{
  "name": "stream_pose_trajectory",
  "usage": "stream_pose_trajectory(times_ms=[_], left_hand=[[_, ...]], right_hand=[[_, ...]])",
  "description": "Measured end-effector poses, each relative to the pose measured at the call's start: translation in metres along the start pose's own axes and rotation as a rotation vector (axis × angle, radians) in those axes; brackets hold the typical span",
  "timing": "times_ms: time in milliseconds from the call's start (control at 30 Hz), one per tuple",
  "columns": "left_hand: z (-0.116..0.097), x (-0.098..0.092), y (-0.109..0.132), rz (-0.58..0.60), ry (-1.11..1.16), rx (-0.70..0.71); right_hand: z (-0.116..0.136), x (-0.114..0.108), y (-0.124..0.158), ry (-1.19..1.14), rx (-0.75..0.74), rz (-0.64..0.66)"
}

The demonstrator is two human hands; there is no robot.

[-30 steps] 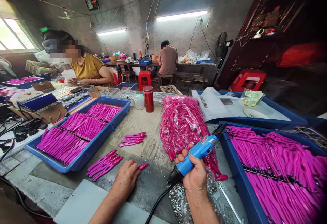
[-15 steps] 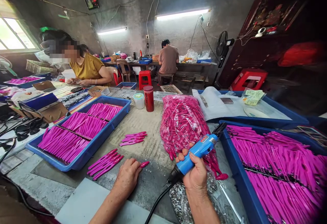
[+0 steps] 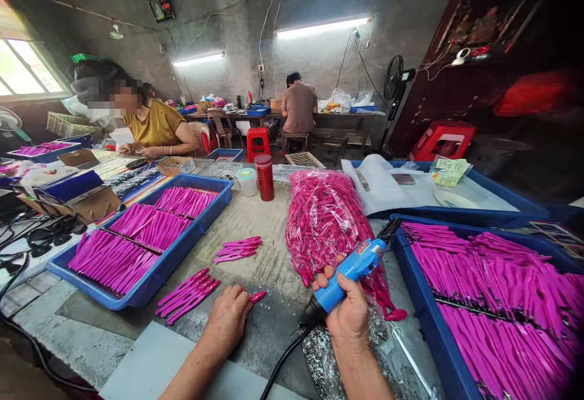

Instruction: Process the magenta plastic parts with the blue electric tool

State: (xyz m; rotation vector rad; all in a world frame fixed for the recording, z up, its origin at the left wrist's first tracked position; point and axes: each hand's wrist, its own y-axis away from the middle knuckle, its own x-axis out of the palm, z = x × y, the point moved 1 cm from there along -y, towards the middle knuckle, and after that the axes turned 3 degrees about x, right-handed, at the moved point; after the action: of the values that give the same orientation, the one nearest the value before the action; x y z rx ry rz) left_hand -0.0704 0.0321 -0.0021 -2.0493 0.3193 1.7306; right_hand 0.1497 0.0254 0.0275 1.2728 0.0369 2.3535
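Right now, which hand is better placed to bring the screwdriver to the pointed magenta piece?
Probably the right: the right hand has its grip around the blue electric screwdriver, bit angled downward, while the left hand holds the pointed magenta piece.

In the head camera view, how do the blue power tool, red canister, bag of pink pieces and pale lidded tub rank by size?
1. Bag of pink pieces
2. Blue power tool
3. Red canister
4. Pale lidded tub
The tool's nearness to the camera probably enlarges it.
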Motion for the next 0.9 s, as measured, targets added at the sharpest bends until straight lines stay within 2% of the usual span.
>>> stream_pose_trajectory(times_ms=[167,300,433,533,733,900], left_hand=[[0.003,-0.006,-0.001,0.05,0.07,-0.081],[0.011,-0.01,-0.003,0.039,0.148,-0.141],[0.012,-0.007,-0.004,0.005,0.161,-0.122],[0.009,-0.004,-0.005,-0.002,0.088,-0.082],[0.0,-0.005,-0.011,0.086,-0.075,-0.045],[-0.003,-0.007,-0.015,0.12,-0.061,-0.036]], right_hand=[[0.0,0.0,0.0,0.003,-0.002,0.009],[0.0,0.0,0.0,0.018,-0.029,0.03],[0.0,0.0,0.0,0.019,-0.036,0.034],[-0.001,0.0,-0.001,0.008,-0.027,0.022],[-0.001,-0.001,-0.001,-0.005,-0.008,0.012],[0.0,0.001,0.0,-0.012,-0.002,-0.018]])
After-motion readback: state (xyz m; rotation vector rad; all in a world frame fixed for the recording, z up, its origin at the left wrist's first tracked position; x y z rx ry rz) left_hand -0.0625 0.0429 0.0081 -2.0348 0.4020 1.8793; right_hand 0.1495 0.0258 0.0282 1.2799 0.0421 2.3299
